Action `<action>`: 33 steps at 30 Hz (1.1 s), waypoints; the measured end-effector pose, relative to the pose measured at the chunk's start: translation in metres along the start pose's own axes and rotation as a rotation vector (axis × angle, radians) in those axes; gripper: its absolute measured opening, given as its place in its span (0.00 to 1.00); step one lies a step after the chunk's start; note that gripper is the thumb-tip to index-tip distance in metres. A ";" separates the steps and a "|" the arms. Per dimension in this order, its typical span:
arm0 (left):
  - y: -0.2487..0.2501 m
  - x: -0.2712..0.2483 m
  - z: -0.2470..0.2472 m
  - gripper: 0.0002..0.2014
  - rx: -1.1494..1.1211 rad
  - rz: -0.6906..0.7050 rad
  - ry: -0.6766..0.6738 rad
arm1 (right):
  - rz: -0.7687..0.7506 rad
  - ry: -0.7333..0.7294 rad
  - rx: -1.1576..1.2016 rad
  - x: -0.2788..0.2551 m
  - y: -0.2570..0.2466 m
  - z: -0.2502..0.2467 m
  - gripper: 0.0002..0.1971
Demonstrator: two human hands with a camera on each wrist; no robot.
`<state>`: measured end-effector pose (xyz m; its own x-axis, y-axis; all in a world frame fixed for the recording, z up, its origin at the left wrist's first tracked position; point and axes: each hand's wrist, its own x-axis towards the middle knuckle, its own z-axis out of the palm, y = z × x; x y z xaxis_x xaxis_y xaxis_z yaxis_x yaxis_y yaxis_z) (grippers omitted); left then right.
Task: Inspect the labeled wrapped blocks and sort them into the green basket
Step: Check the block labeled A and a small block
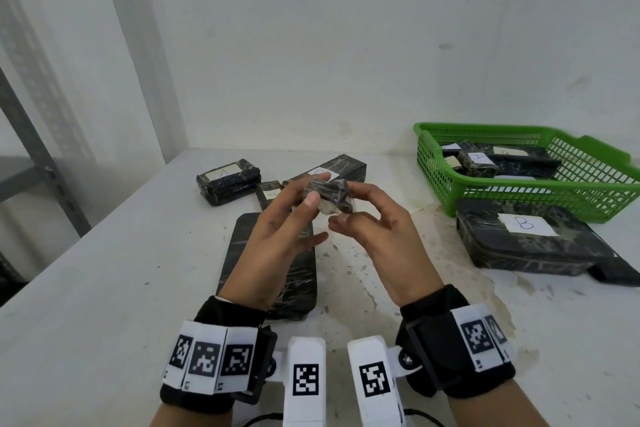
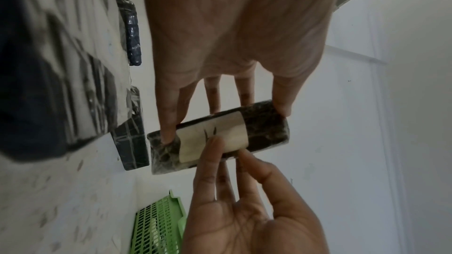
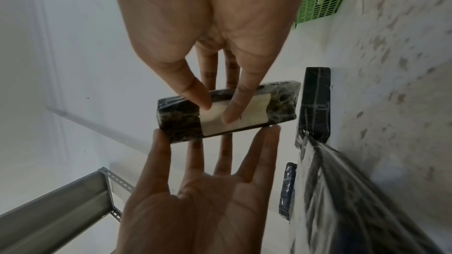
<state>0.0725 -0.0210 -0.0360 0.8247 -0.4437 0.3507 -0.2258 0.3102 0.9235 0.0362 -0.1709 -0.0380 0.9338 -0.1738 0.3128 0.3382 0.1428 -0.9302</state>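
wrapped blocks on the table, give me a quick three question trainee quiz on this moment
1. True or false: the small wrapped block is lifted off the table, with both the left hand and right hand on it.
2. Which letter is on the label of the large flat block in front of the green basket? (a) A (b) B (c) C
3. Fill in: the basket already holds several wrapped ____.

Key: 1 true; 2 b; 3 blocks
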 end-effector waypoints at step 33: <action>-0.010 0.001 0.002 0.12 -0.045 0.000 0.119 | -0.079 0.101 -0.129 -0.003 0.004 0.005 0.22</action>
<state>0.0739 -0.0262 -0.0442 0.8813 -0.3415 0.3268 -0.2042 0.3484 0.9148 0.0354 -0.1653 -0.0422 0.8863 -0.2773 0.3708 0.3859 -0.0002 -0.9225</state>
